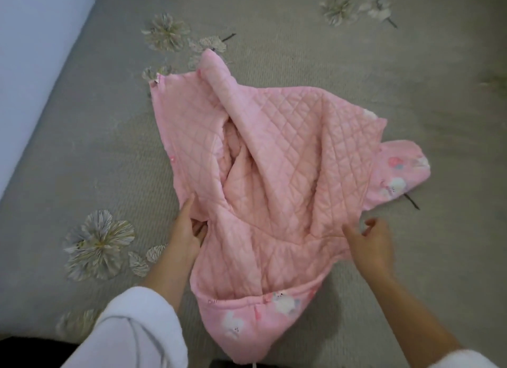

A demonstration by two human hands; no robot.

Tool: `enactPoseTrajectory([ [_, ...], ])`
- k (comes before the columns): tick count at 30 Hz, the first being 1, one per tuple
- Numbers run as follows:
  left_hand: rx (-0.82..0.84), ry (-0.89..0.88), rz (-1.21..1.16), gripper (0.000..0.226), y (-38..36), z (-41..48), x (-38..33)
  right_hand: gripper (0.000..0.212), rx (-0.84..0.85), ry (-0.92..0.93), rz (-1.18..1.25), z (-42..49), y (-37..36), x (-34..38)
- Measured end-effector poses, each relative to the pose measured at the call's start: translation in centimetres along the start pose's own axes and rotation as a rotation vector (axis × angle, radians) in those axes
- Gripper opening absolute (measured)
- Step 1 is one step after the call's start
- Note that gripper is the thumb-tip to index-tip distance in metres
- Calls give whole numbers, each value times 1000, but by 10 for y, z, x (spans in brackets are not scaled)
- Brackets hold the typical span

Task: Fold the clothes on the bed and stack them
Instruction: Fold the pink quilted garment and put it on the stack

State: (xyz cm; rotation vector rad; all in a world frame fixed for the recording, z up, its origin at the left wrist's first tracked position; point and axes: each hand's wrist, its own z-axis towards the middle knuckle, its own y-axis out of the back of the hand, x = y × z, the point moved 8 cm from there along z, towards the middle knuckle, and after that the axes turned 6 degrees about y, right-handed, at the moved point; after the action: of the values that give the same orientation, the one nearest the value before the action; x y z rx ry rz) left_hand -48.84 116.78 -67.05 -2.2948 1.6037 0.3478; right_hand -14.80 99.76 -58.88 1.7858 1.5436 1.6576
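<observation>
Left hand (189,232) comes in from lower left, forearm bare, loose white fleece sleeve (137,332) pushed up near the elbow. Its fingers curl round the left edge of the pink quilted padded garment (274,162), with one digit stretched up along the fabric. Right hand (370,244) comes in from lower right, forearm bare, fuzzy white cuff (477,361) at the frame corner. Its thumb reaches the garment's right edge and its fingers are loosely bent above; grip unclear. Both palms face inward.
</observation>
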Motion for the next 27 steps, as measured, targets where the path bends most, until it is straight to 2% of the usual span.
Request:
enactPoseTrajectory([
  [1,25,6,-26,47,-7,-1,-4,55,-6,-124,21,2,-2,-22],
  [2,27,-5,-44,57,-11,1,-8,64,72,-225,53,0,-14,-41],
  [4,-40,-68,20,89,-13,0,-15,53,308,-343,174,-14,-46,-59],
  [5,-122,-142,71,95,-10,-6,-23,42,359,-369,261,-21,-55,-60],
  [8,-376,-393,246,71,10,-40,-48,27,213,-446,488,-25,-52,-62],
  [10,-503,-444,346,61,38,-61,-49,22,141,-516,491,-27,-42,-68],
  [12,-541,-346,415,66,72,-71,-31,12,199,-582,429,-35,-32,-73],
  [14,-491,-134,434,74,98,-79,-1,17,277,-565,296,-46,-20,-75],
  [16,-414,-7,503,78,106,-94,22,24,304,-496,191,-55,-3,-73],
  [18,-375,-11,639,58,106,-108,24,19,301,-397,114,-59,15,-63],
  [20,-389,-174,772,28,92,-123,2,15,280,-263,80,-54,27,-41],
  [21,-394,-302,808,23,80,-129,-14,16,268,-180,72,-51,30,-27],
  [22,-377,-453,835,27,65,-136,-30,15,252,-83,44,-49,31,-9],
  [25,-239,-910,1007,77,0,-157,-56,11,143,309,9,-52,27,56],
  [27,-67,-1162,1227,90,-49,-163,-53,17,214,569,66,-64,7,94],
])
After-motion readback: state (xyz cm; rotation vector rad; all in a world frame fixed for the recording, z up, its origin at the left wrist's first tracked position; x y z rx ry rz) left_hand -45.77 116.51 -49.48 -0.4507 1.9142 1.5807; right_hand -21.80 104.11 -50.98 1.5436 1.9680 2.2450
